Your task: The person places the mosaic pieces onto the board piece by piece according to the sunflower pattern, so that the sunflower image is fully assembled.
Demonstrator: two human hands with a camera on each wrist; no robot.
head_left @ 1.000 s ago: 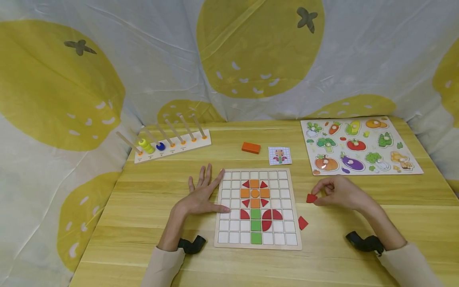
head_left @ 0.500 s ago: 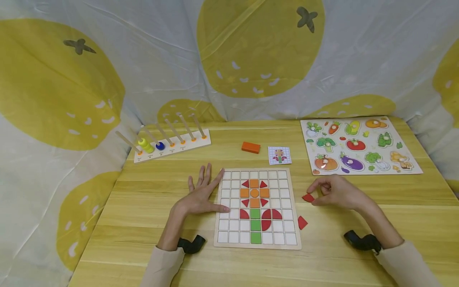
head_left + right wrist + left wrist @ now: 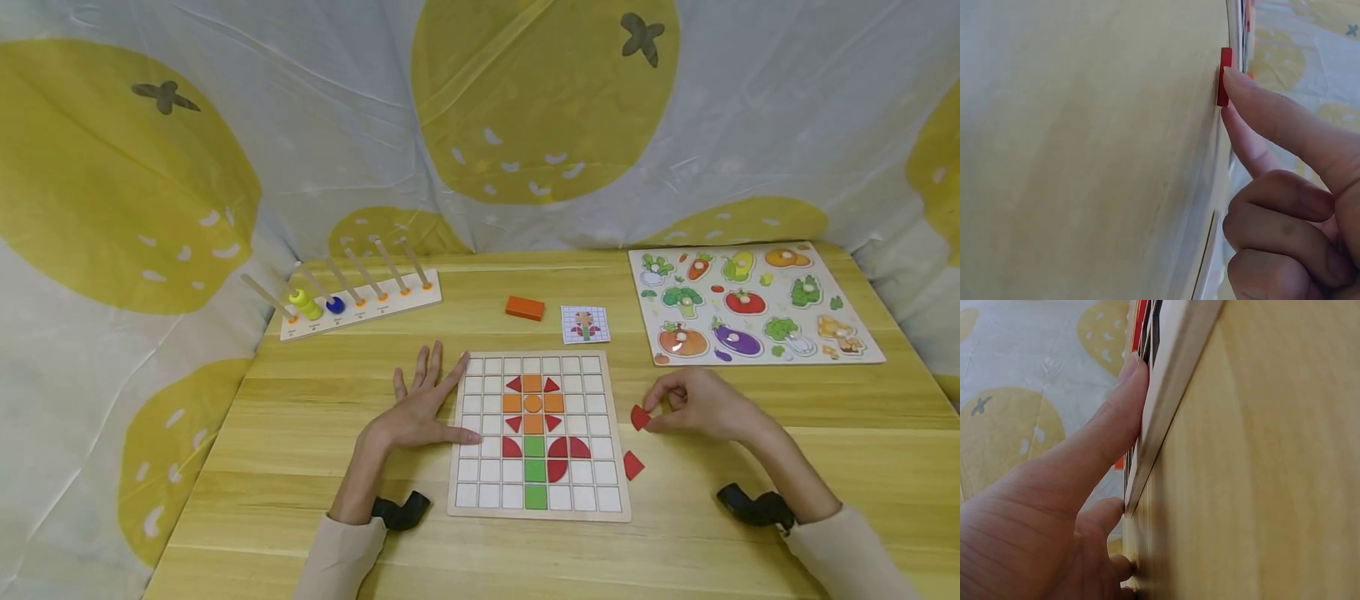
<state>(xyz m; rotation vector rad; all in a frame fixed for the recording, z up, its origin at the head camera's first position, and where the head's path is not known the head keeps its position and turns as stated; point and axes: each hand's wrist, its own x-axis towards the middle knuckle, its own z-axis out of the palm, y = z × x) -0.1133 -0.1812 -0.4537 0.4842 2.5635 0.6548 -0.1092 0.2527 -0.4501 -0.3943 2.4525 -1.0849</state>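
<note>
A wooden grid board (image 3: 480, 505) lies at the table's middle, with red, orange and green tiles laid out as a flower. My left hand (image 3: 424, 408) rests flat beside the board's left edge (image 3: 1160, 425), fingers straight, thumb touching that edge. My right hand (image 3: 693, 402) is to the board's right and pinches a small red tile (image 3: 639, 417) (image 3: 1225, 76) between thumb and forefinger, its other fingers curled. Another red tile (image 3: 633, 465) lies loose on the table by the board's right edge.
A small pattern card (image 3: 585, 324) and an orange block (image 3: 524, 308) lie beyond the board. A peg rack with yellow and blue rings (image 3: 352, 302) stands at back left. A vegetable puzzle board (image 3: 753, 305) is at back right. Lemon-print cloth surrounds the table.
My right hand has shifted slightly left toward the board with the red tile, turning it in its pinch. The left hand has stayed put.
</note>
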